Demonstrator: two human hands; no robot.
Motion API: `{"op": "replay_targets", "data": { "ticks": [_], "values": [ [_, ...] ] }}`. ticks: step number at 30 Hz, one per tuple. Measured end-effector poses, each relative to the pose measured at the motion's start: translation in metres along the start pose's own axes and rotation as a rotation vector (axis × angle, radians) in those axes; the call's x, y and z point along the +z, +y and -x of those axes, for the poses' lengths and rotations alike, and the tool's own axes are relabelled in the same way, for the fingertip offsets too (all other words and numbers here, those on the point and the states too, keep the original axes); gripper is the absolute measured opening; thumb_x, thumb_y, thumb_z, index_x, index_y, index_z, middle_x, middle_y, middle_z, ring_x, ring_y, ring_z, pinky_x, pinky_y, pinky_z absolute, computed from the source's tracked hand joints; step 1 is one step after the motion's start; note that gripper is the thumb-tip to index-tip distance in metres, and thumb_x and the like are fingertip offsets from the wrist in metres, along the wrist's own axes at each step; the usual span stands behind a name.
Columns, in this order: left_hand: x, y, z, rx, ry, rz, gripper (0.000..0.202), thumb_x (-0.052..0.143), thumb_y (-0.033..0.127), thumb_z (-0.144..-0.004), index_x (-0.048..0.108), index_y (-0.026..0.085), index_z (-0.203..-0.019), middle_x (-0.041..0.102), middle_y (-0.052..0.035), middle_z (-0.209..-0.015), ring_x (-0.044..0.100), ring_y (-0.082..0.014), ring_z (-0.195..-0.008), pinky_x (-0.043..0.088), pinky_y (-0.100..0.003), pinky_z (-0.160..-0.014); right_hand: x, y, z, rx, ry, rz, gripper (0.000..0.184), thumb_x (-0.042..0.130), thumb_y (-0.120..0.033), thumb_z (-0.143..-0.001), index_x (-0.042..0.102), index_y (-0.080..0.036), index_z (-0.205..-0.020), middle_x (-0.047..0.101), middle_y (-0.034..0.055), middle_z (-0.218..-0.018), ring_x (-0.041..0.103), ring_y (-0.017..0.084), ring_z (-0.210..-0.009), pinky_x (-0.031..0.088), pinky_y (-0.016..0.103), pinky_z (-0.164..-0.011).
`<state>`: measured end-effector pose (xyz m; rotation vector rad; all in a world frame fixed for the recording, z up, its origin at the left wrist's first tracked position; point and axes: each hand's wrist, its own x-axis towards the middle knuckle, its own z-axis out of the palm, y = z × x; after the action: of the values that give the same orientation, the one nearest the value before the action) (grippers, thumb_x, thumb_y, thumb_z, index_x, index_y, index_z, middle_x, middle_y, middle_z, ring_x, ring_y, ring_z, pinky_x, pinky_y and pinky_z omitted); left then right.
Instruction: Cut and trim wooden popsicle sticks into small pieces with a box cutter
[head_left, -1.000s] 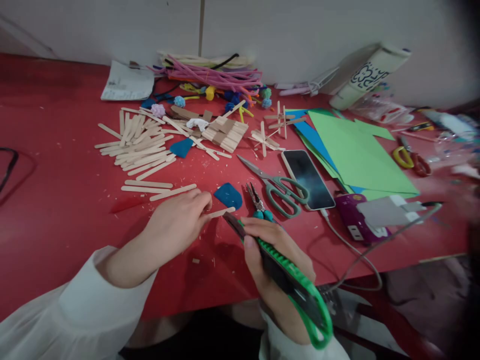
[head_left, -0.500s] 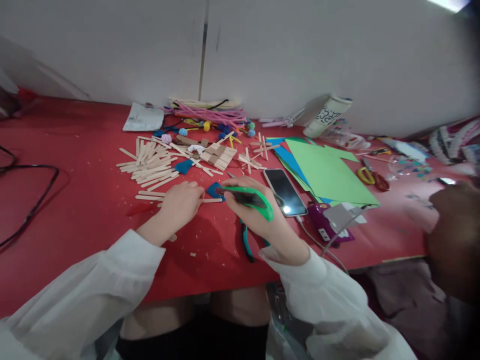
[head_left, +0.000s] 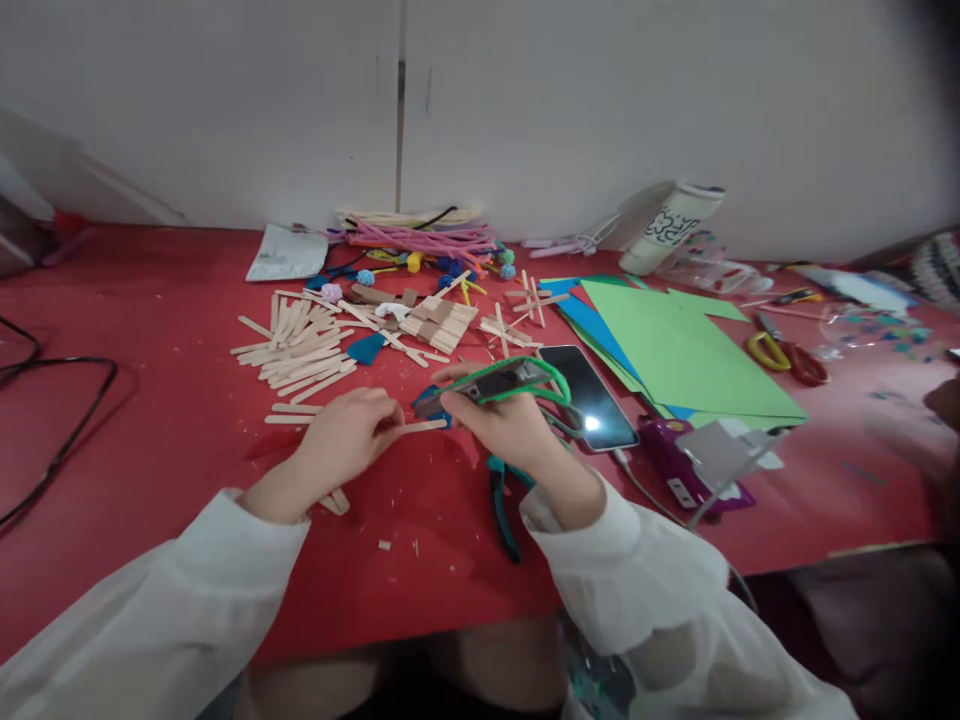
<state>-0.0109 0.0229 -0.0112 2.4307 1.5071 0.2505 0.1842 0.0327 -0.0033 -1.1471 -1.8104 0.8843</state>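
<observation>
My left hand [head_left: 346, 432] is closed in a pinch on a wooden craft stick [head_left: 426, 427], whose free end points right. In my right hand [head_left: 504, 428] is a green and grey hand tool [head_left: 510, 378], with its dark front end just above the stick's end. I cannot make out its exact kind or whether it touches the stick. A blue piece [head_left: 430, 398] lies partly hidden behind the tool's front end. Under my left wrist, more sticks [head_left: 335, 501] poke out. Teal-handled pliers [head_left: 504, 508] lie on the table below my right hand.
A pile of craft sticks [head_left: 296, 345] and pipe cleaners [head_left: 420, 238] lie beyond my hands. To the right are a phone [head_left: 589, 395], coloured paper [head_left: 675, 350], scissors [head_left: 786, 358], a purple item [head_left: 667, 450] with a cable, and a tumbler [head_left: 671, 228]. A black cable [head_left: 97, 400] lies left.
The tool in my right hand has turned, its front end now lower and nearer the stick. My left hand still pinches the stick. The camera view has shifted slightly.
</observation>
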Motion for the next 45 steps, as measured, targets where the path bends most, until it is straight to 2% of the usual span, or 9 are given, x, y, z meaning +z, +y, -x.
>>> {"op": "replay_targets", "data": {
  "ticks": [4, 9, 12, 15, 18, 28, 34, 45],
  "values": [
    [0.005, 0.002, 0.0, -0.03, 0.005, 0.046, 0.014, 0.05, 0.025, -0.085, 0.06, 0.016, -0.079, 0.059, -0.0037, -0.079, 0.054, -0.0173, -0.077, 0.04, -0.027, -0.067, 0.008, -0.008, 0.01, -0.05, -0.026, 0.115, 0.015, 0.05, -0.028, -0.081, 0.06, -0.021, -0.09, 0.068, 0.0032, -0.088, 0.066, 0.015, -0.081, 0.05, 0.027, -0.077],
    [0.01, -0.001, 0.001, -0.082, 0.012, 0.158, 0.014, 0.051, 0.024, -0.085, 0.062, 0.015, -0.081, 0.058, -0.0038, -0.08, 0.055, -0.0179, -0.08, 0.041, -0.028, -0.069, 0.017, -0.007, 0.014, -0.015, -0.025, 0.188, 0.012, 0.056, -0.019, -0.074, 0.053, -0.022, -0.086, 0.063, -0.0033, -0.068, 0.059, 0.009, -0.056, 0.047, 0.019, -0.056],
    [0.011, -0.003, 0.001, -0.084, 0.034, 0.2, 0.017, 0.049, 0.025, -0.086, 0.064, 0.017, -0.087, 0.059, -0.0034, -0.08, 0.055, -0.018, -0.081, 0.041, -0.029, -0.07, 0.017, -0.001, 0.015, -0.015, -0.107, 0.16, 0.015, 0.053, -0.017, -0.077, 0.051, -0.022, -0.091, 0.065, -0.0021, -0.075, 0.061, 0.01, -0.062, 0.048, 0.02, -0.059],
    [0.013, -0.005, 0.001, -0.08, 0.066, 0.212, 0.019, 0.048, 0.024, -0.086, 0.066, 0.018, -0.087, 0.059, -0.0032, -0.08, 0.055, -0.0174, -0.079, 0.04, -0.029, -0.069, 0.015, 0.002, 0.016, -0.033, -0.108, 0.147, 0.017, 0.052, -0.018, -0.079, 0.053, -0.022, -0.095, 0.067, -0.0003, -0.084, 0.064, 0.011, -0.07, 0.05, 0.021, -0.064],
    [0.015, -0.007, 0.001, -0.067, 0.084, 0.229, 0.019, 0.048, 0.024, -0.086, 0.066, 0.017, -0.085, 0.059, -0.0029, -0.08, 0.055, -0.017, -0.079, 0.041, -0.029, -0.069, 0.013, 0.001, 0.017, -0.042, -0.085, 0.197, 0.015, 0.053, -0.018, -0.078, 0.055, -0.022, -0.092, 0.067, -0.0004, -0.081, 0.064, 0.012, -0.07, 0.05, 0.021, -0.065],
    [0.017, -0.008, 0.004, -0.058, 0.086, 0.237, 0.021, 0.049, 0.015, -0.083, 0.07, 0.019, -0.087, 0.061, -0.0026, -0.081, 0.057, -0.0158, -0.079, 0.041, -0.026, -0.066, 0.017, 0.006, 0.017, -0.113, -0.131, 0.22, 0.016, 0.051, -0.015, -0.078, 0.055, -0.021, -0.092, 0.065, -0.002, -0.074, 0.063, 0.009, -0.06, 0.049, 0.018, -0.06],
    [0.018, -0.008, 0.003, -0.054, 0.075, 0.195, 0.024, 0.049, 0.015, -0.083, 0.07, 0.021, -0.09, 0.062, -0.0025, -0.083, 0.058, -0.0167, -0.08, 0.042, -0.028, -0.067, 0.021, 0.003, 0.017, -0.165, -0.098, 0.296, 0.015, 0.049, -0.015, -0.076, 0.054, -0.022, -0.089, 0.068, 0.0014, -0.079, 0.067, 0.012, -0.065, 0.052, 0.021, -0.061],
    [0.016, -0.006, 0.003, -0.033, 0.087, 0.156, 0.023, 0.047, 0.016, -0.085, 0.069, 0.022, -0.09, 0.063, -0.0024, -0.084, 0.057, -0.0169, -0.082, 0.042, -0.027, -0.067, 0.021, 0.002, 0.018, -0.14, -0.094, 0.317, 0.015, 0.049, -0.016, -0.077, 0.055, -0.023, -0.089, 0.069, 0.0007, -0.078, 0.067, 0.012, -0.067, 0.052, 0.021, -0.063]
  ]
}}
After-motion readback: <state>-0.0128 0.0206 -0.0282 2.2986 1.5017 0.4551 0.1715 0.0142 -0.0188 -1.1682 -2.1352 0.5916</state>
